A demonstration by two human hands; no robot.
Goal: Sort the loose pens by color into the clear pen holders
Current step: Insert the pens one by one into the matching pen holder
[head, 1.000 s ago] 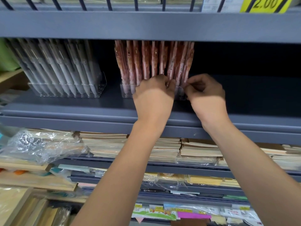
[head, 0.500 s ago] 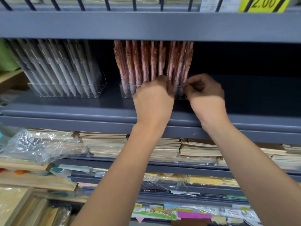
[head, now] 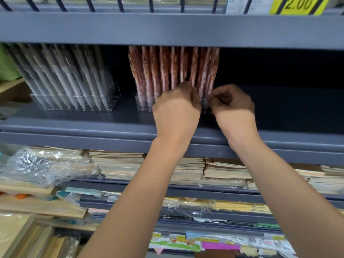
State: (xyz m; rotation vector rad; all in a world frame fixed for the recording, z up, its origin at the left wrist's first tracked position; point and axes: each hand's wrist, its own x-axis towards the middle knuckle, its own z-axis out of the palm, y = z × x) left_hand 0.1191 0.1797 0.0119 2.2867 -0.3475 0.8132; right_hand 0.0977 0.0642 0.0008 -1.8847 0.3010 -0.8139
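Observation:
A row of several reddish-pink patterned pens (head: 160,71) stands in a clear pen holder (head: 143,104) on the grey shelf (head: 93,121). My left hand (head: 176,110) reaches into the row's right half, fingers pinched on one of the pink pens near its lower end. My right hand (head: 232,107) is at the holder's right end, fingertips curled against the rightmost pens; whether it grips one is hidden. To the left, a second clear holder (head: 113,97) carries several grey-white pens (head: 70,79) that lean left.
The shelf to the right of the pink pens (head: 288,108) is dark and bare. A shelf edge with a yellow price tag (head: 297,4) runs overhead. Below are stacked notebooks (head: 119,164), a crumpled plastic bag (head: 42,164) and lower shelves of stationery.
Both hands stay at the pink pens. My left hand's fingers have shifted slightly up and right among the pens; my right hand has barely moved.

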